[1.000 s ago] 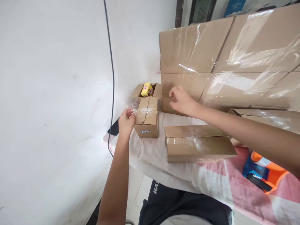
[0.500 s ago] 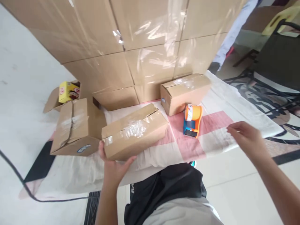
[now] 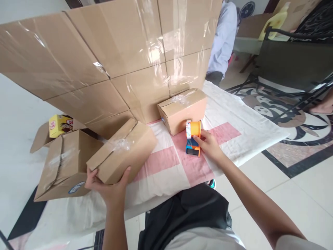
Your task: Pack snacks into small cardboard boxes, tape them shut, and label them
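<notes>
My left hand [image 3: 110,189] grips the near end of a taped cardboard box [image 3: 142,149], thumb on one side and fingers round the corner. This box is tilted and has clear tape across its top seam. My right hand [image 3: 212,147] has its thumb and fingers closed on the side of an orange and blue tape dispenser [image 3: 193,142], which stands on the cloth [image 3: 166,175]. Just behind the dispenser lies another closed box [image 3: 186,109]. To the left, a third closed box [image 3: 70,159] sits beside the one in my left hand.
A tall wall of taped cardboard [image 3: 135,48] stands along the back. At the far left, a yellow printed packet [image 3: 58,125] shows in an open carton. Beyond the right edge are a dark chair [image 3: 288,66] and a person's pale sleeve [image 3: 223,38].
My right hand has moved left from over the cloth's edge and taken hold of the tape dispenser. My left hand has turned and tilted its box towards the left-hand box. The view has shifted.
</notes>
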Demonstrator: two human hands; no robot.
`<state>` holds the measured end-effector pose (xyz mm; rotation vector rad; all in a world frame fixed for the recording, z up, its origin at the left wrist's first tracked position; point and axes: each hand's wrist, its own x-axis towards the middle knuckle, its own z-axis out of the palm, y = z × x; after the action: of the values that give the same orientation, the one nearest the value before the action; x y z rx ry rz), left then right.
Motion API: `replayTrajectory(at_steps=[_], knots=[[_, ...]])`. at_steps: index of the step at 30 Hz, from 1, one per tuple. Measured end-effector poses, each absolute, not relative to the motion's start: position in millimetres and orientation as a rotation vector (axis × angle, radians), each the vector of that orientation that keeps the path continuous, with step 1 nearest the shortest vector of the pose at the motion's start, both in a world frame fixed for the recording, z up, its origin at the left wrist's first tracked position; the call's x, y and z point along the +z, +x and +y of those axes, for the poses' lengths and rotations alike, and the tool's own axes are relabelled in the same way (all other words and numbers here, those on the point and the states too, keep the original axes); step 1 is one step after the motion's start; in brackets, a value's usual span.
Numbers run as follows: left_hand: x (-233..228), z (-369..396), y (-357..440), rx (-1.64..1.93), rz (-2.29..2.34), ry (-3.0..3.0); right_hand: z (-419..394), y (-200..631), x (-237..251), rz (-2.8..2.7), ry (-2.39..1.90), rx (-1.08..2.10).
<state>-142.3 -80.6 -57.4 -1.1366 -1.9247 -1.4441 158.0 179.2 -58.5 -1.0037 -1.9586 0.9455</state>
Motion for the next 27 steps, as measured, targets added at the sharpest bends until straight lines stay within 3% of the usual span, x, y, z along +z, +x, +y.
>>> replayTrajectory(at_steps=[4,8,16,27], knots=[[-38.5,-59.6,-127.5,-1.269,-2.083,-0.995,172.5,162.5,-59.8,-1.951,-0.96,0.87],[-31.3,-43.3,-92.0,-1.168,-1.857,-1.038,162.3,164.7,-60.1,-1.943,-0.918,0.925],[-56.0,-3.5,-22.7,-1.453,-1.969,-1.446,154.7,162.5,-60.4,-1.975,-0.831,0.936],[-53.4,40.3,-16.0,-1.752,-2.477,-1.622,152.5,169.6,-59.7,-1.947,-0.802,0.967]])
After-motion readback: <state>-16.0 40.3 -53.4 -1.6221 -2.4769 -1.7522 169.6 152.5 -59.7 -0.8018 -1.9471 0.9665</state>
